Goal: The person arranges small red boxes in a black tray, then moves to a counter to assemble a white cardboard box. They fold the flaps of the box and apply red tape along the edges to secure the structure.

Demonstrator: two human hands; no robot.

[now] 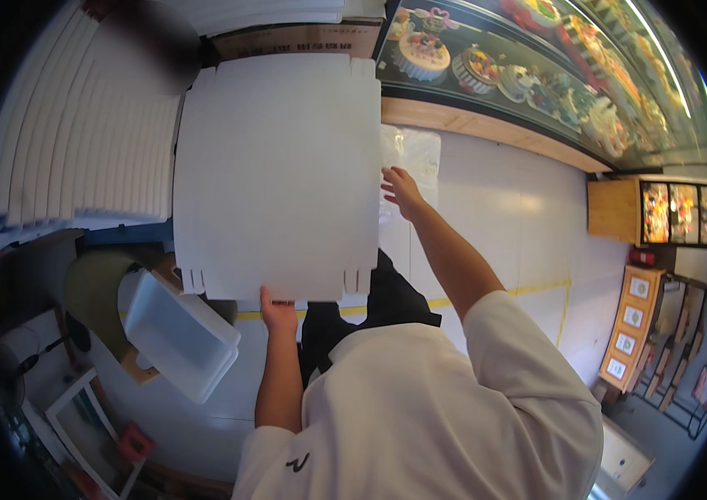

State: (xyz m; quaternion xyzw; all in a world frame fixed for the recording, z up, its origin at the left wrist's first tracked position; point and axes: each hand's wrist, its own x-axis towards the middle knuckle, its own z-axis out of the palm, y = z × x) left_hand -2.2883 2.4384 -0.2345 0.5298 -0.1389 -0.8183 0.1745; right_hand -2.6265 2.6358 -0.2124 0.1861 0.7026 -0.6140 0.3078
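Observation:
A large, flat white cardboard box blank (278, 175) with slits at its corners lies in front of me, filling the middle of the view. My left hand (278, 313) holds its near edge, with the thumb up at the rim and the other fingers hidden underneath. Beside the right edge of the blank, my right hand (403, 193) is open, fingers stretched toward the cardboard and slightly apart. Whether those fingertips touch the edge I cannot tell. Nothing shows in the right hand.
Many white cardboard pieces (78, 142) stand stacked at left. Behind the blank is a brown carton (295, 40). A glass display case (528, 75) of decorated cakes runs along the far right. Clear plastic wrap (416, 158) lies by my right hand. A pale plastic bin (178, 333) stands lower left.

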